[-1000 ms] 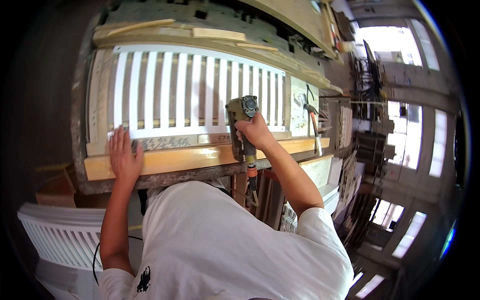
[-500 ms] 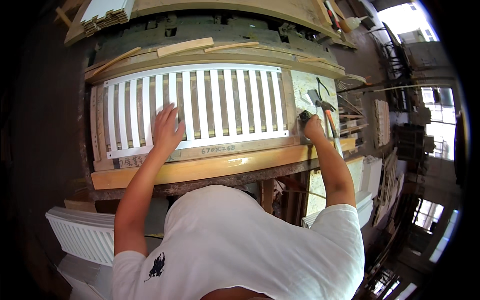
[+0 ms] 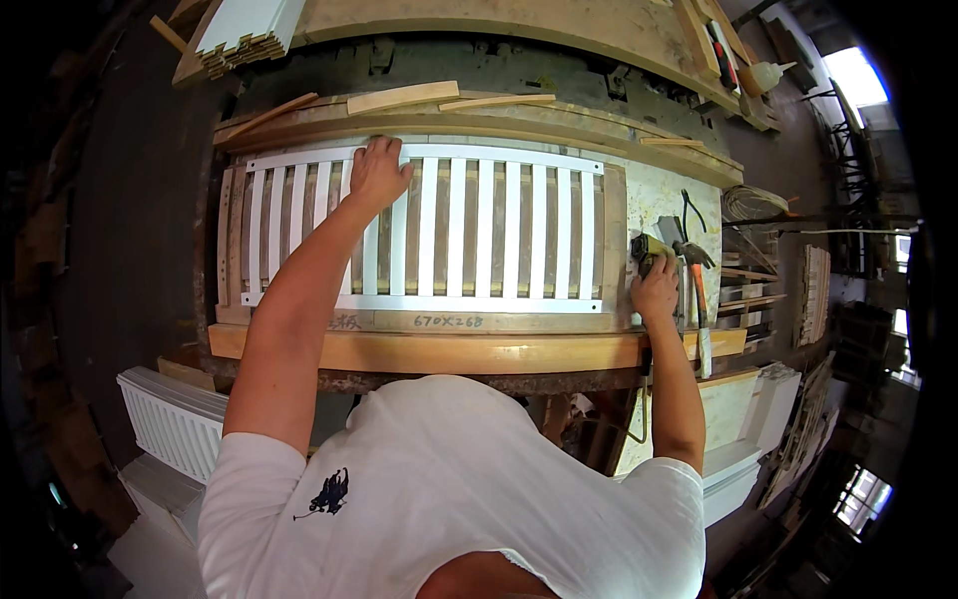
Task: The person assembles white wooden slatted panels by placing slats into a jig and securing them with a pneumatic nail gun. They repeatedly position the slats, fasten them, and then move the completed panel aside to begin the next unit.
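A white slatted panel (image 3: 456, 225) lies flat in a wooden frame jig (image 3: 612, 220) on the bench. My left hand (image 3: 380, 175) is at its far rail, left of the middle, with fingers bent over the rail's edge. At the right end of the bench my right hand (image 3: 656, 290) is closed round a black and yellowish nail gun (image 3: 649, 246), whose grip is mostly hidden by the hand. An air hose (image 3: 644, 399) hangs below it. Close by on the right lie a claw hammer (image 3: 698, 275) with an orange handle and a pair of pliers (image 3: 689, 212).
A thick wooden bar (image 3: 479, 352) borders the near side. Loose wood strips (image 3: 404, 97) rest along the far ledge. White slatted panels (image 3: 175, 419) are stacked at the lower left. A squeeze bottle (image 3: 766, 76) stands at the far right, and white boards (image 3: 247, 30) at the far left.
My left hand has moved from the middle of the slats to the far rail. My right hand now has the nail gun turned, with more of its body showing. The view has shifted.
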Available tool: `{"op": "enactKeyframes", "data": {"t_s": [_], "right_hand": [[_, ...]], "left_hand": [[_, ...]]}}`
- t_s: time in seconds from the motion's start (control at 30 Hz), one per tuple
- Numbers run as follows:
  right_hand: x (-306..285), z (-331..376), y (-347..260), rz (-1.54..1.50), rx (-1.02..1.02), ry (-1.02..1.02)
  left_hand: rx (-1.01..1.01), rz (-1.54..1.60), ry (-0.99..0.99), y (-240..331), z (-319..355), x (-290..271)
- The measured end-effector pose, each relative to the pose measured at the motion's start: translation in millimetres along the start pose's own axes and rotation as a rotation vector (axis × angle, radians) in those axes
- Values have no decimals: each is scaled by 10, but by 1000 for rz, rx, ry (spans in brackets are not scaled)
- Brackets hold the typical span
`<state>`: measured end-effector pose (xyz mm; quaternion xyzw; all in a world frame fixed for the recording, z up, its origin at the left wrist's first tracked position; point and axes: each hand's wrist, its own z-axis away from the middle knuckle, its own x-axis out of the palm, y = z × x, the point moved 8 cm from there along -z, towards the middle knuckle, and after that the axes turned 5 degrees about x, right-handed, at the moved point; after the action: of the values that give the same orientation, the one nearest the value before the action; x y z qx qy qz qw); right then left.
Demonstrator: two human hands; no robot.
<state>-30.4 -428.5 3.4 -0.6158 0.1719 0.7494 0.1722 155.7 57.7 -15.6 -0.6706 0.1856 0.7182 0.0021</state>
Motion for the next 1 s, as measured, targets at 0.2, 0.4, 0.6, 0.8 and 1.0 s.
{"op": "enactKeyframes", "data": {"t_s": [0.2, 0.4, 0.6, 0.8, 1.0], "right_hand": [[-655, 128, -808, -289, -375, 369], [-1696, 328, -1622, -409, -629, 660], [-1834, 385, -1816, -387, -711, 442], [-1938, 662, -1722, -450, -763, 608], [-1945, 761, -1659, -439, -738, 654]], "left_hand": [[51, -51, 147, 194, 39, -534], [72, -59, 252, 658, 489, -1508], [84, -5, 314, 900, 760, -1731], [61, -39, 340, 1176, 894, -1791], [56, -74, 394, 1285, 1013, -1838]]}}
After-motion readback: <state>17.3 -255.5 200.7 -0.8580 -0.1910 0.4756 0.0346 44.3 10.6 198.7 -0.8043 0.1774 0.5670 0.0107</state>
